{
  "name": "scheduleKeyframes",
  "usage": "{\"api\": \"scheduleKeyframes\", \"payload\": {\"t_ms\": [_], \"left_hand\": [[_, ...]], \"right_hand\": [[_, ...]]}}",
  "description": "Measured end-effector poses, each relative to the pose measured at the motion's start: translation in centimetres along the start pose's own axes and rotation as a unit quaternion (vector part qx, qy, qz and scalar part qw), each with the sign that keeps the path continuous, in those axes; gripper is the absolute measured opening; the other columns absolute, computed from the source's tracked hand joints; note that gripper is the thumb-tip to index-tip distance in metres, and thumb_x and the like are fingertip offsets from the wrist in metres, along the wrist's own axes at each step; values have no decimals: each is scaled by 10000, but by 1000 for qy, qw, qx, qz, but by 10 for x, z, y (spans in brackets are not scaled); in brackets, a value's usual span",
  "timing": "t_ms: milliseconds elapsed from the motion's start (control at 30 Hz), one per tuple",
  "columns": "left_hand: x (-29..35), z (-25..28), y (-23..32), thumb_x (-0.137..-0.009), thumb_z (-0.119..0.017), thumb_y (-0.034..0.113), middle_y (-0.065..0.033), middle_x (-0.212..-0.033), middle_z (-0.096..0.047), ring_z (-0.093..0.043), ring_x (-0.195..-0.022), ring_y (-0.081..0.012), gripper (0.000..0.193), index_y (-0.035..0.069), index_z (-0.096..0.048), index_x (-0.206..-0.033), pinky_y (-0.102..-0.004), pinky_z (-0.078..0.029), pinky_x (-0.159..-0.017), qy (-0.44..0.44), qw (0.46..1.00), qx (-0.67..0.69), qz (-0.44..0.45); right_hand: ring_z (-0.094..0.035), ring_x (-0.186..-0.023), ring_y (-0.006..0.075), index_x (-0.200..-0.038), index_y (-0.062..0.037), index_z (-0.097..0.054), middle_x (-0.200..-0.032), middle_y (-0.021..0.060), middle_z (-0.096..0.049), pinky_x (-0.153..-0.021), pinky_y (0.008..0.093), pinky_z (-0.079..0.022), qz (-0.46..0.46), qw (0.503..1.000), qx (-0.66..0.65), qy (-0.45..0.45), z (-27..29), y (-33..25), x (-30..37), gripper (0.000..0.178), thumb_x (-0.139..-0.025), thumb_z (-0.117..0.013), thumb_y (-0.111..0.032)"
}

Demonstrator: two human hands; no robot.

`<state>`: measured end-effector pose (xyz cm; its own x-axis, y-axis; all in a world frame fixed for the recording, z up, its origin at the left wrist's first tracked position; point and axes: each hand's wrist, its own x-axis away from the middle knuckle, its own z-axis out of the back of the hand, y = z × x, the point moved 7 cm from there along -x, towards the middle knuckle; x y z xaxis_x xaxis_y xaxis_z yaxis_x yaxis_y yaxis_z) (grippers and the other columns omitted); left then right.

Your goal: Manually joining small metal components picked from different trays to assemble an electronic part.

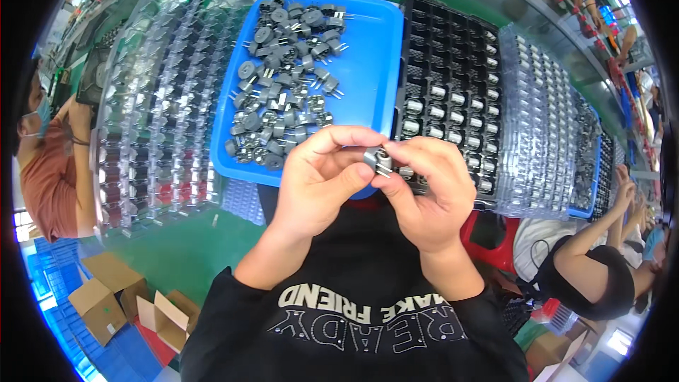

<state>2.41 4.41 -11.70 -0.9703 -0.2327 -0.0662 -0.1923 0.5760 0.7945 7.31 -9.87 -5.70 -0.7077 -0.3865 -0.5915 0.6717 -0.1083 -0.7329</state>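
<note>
In front of my chest, my left hand [315, 182] and my right hand [433, 194] meet over the near edge of the blue tray [368, 85]. Between their fingertips is a small grey plug part [375, 159] with metal prongs pointing down to the right. The left thumb and fingers pinch its grey body. The right thumb and forefinger close on its other side, by the metal end. A heap of similar grey plug parts [283, 95] covers the tray's left and middle. Right of it lies a black pocketed tray [442, 49], with silver metal pieces [435, 113] in many pockets.
Stacked clear plastic trays [163, 99] stand at the left, and more clear trays with silver pieces [537, 120] at the right. Another blue tray [593, 170] sits farther right. Cardboard boxes [106, 301] and a red stool [491, 244] are below. Co-workers sit on both sides.
</note>
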Motion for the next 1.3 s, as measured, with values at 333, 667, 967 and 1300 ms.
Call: {"api": "scheduleKeyframes", "payload": {"t_ms": [333,667,967,1300], "left_hand": [[-22,-19,10,-885,-679,-106,-127,-1204,-624,-656,-1149,-224,378,-7,-585,-1237,-332,-544,-970,-16,993,-115,-10],[-81,17,37,-781,-752,0,-176,-1101,-603,-656,-987,-411,294,12,-674,-1064,-491,-531,-892,-13,601,-795,-82],[-88,20,49,-794,-695,-3,-187,-979,-626,-653,-849,-359,221,4,-645,-1009,-436,-529,-782,24,670,-726,-154],[-72,43,59,-805,-679,-9,-151,-881,-661,-641,-677,-213,210,-24,-596,-997,-358,-511,-664,168,747,-640,-72]], "right_hand": [[-683,-767,170,-866,-6,-687,-820,73,-683,-697,288,-532,-106,983,87,-125,23,16,-27,112,-815,-786,-18],[-666,-911,392,-905,-58,-659,-912,166,-658,-798,497,-542,-43,854,433,-284,47,137,-85,82,-826,-648,-78],[-730,-909,334,-941,-43,-740,-914,187,-747,-840,441,-562,-196,882,424,-58,164,168,-134,238,-824,-789,-245],[-728,-831,302,-855,-56,-749,-827,144,-745,-805,395,-565,-291,895,339,20,199,217,-129,240,-768,-825,-267]]}}
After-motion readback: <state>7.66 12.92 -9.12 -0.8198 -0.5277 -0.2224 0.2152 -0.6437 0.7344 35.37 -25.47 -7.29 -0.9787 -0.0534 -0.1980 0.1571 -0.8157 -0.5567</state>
